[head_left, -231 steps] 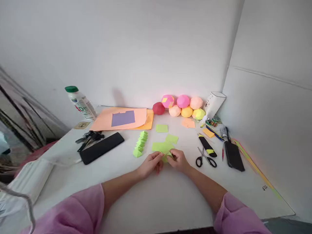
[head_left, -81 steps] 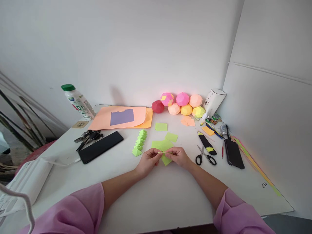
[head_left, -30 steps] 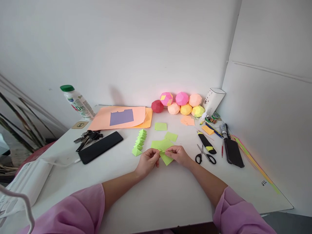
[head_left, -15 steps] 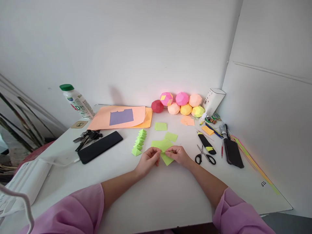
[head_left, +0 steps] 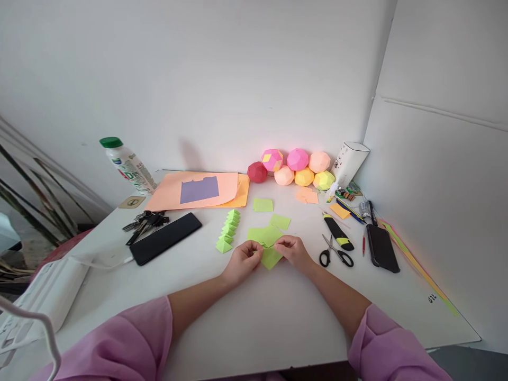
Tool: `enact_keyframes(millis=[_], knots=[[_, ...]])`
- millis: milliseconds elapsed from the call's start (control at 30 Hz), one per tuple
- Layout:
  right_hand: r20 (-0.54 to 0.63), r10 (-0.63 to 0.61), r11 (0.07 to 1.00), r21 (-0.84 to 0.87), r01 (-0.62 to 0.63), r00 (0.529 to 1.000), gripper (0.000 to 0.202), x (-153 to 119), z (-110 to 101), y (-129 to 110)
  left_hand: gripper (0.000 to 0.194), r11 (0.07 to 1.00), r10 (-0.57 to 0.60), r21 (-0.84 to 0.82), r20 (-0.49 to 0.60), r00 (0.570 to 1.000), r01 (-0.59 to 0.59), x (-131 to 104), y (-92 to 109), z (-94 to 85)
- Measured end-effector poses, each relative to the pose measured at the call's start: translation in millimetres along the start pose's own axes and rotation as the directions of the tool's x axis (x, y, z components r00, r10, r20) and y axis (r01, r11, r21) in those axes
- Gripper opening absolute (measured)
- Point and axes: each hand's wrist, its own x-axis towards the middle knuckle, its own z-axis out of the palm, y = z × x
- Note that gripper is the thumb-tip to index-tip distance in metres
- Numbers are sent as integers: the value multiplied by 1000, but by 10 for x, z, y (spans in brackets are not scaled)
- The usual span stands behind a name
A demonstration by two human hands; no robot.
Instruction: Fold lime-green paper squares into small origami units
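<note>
A piece of green paper [head_left: 272, 257] lies between my two hands near the middle of the table. My left hand [head_left: 245, 260] pinches its left edge with thumb and fingers. The fingers of my right hand [head_left: 292, 252] are closed on the right edge. More green paper [head_left: 256, 233] lies flat just behind, with a small loose sheet [head_left: 280, 221] and another sheet [head_left: 263, 205] farther back. Left of my hands stands a row of folded green pieces [head_left: 228, 230] with pointed tops.
Scissors [head_left: 335, 252], a cutter [head_left: 337, 231] and a phone [head_left: 381, 247] lie right. Colored paper balls [head_left: 297, 159] are stacked by the wall. Orange sheets [head_left: 166, 191], keys [head_left: 146, 222], a black power bank [head_left: 165, 238] and a bottle [head_left: 133, 168] sit left.
My right hand has moved slightly right, away from my left hand, widening the gap between their fingertips. The whole view has shifted a little.
</note>
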Motion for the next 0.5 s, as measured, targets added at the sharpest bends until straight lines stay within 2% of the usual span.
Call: enact_keyframes(millis=[67, 133, 267, 367, 500], knots=[[-28, -5, 998, 69, 7, 1000, 16, 10, -10, -9, 25, 999, 4, -33, -14, 1000, -5, 13, -10, -8], [2, -48, 996, 76, 47, 999, 14, 13, -10, -3, 25, 999, -1, -39, -16, 1000, 1, 20, -13, -11], [151, -119, 984, -112, 137, 981, 14, 5, 16, 50, 23, 999, -8, 36, 20, 1000, 7, 11, -7, -4], [174, -147, 964, -194, 181, 974, 14, 4, 27, 93, 20, 995, 34, 87, 54, 998, -39, 2, -3, -3], [177, -126, 968, -191, 160, 976, 10, 3, 19, 108, 17, 988, 76, 125, 88, 993, -87, -2, 0, -1]])
